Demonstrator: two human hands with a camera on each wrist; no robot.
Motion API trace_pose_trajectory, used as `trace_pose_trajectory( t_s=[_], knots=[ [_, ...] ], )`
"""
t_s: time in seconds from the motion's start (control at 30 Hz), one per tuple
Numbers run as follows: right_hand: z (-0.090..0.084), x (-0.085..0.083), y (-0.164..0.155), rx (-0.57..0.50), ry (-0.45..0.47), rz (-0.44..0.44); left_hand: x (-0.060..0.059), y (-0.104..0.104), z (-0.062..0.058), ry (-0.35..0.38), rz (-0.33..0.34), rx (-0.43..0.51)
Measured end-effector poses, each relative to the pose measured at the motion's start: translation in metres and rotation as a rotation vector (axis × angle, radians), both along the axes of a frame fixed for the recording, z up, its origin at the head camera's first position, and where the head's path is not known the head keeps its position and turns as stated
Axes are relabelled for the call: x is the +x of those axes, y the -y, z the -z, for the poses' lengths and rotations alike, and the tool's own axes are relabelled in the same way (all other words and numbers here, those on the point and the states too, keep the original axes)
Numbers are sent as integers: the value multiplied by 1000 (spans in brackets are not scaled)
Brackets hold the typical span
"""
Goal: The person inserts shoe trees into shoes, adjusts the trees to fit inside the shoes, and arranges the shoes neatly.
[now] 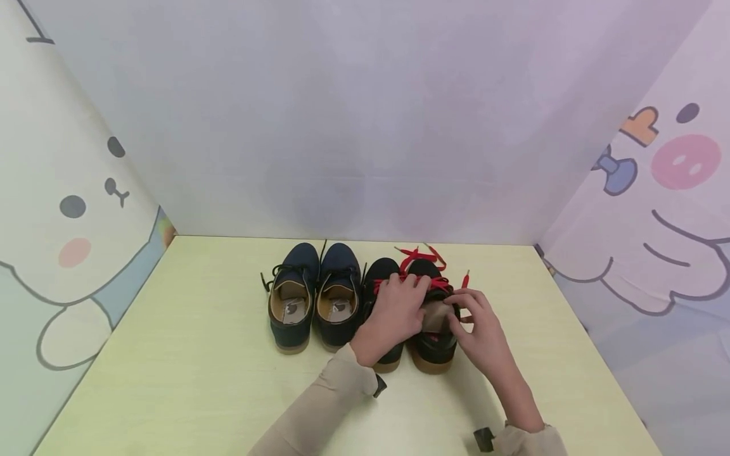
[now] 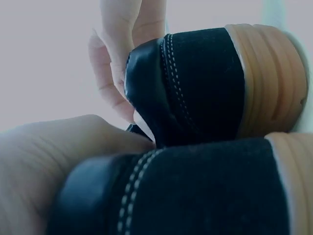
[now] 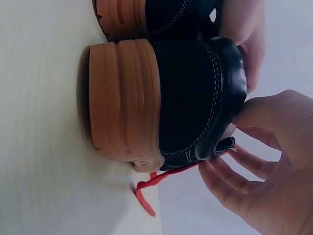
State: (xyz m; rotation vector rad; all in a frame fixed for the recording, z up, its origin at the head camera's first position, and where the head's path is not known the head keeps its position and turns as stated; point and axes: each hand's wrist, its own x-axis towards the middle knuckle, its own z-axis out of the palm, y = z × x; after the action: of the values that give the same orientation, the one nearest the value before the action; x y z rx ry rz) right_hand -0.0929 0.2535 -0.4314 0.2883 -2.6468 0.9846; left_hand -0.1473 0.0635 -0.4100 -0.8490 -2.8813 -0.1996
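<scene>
Two black shoes with red laces stand side by side, heels toward me. Over the right one both hands are at work. My left hand reaches across the left black shoe; its fingers lie at the right shoe's red laces, its thumb by the tan tongue-like flap in the opening. At that shoe's right side my right hand curls thumb and fingers about the collar edge. In the right wrist view, its thumb touches the dark heel collar, fingertips near the lace edge. The left fingertips' grip is partly hidden.
A pair of navy shoes with dark laces stands left of the black pair. Loose red lace ends lie beyond the toes, and another lace end sticks out rightward. Printed cloth walls enclose the pale table.
</scene>
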Motion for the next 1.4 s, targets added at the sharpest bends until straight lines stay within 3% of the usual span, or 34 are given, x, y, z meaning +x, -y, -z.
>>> trace_pose_trajectory(
  t_s=[0.37,0.57,1.4],
  knots=[
    [-2,-5,-4,34,45,-43,4,7,-2,-34,55,-36],
    [-6,-8,-3,70,78,-67,5,6,-1,-31,43,-36],
    [-7,-20,5,189,77,7,3,-6,4,-44,-21,-62]
  ],
)
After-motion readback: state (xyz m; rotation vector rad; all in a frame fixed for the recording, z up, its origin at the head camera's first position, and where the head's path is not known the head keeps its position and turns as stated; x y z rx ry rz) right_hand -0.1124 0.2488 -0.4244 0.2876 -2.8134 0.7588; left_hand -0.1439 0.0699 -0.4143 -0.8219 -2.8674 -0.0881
